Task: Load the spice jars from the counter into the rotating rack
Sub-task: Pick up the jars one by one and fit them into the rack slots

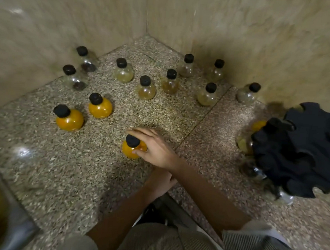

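— What stands around the jar being taken?

— The round glass jar of orange powder with a black screw cap [132,148] sits on the speckled granite counter [65,177], near its front, well apart from the others. To its left stand two more orange-filled round jars [100,106], [68,118]. Behind them, toward the beige stone corner wall [89,19], stand pale yellow-filled jars [145,88] and two clear jars with dark contents [74,78], all black-capped and bulb-shaped.

— And the hands?

— The right hand [154,148] curls round the jar's right side, fingers [139,132] arched behind the cap and thumb against the glass belly, closed on it. The left hand [159,182] lies below the right wrist, partly hidden; whether it is open I cannot tell.

— The rack?

— The black plastic rotating rack with notched, scalloped edges [300,148] stands at the right edge, a few jars already lodged in its left side. Nothing lies between the jar and it but bare, glossy stone.
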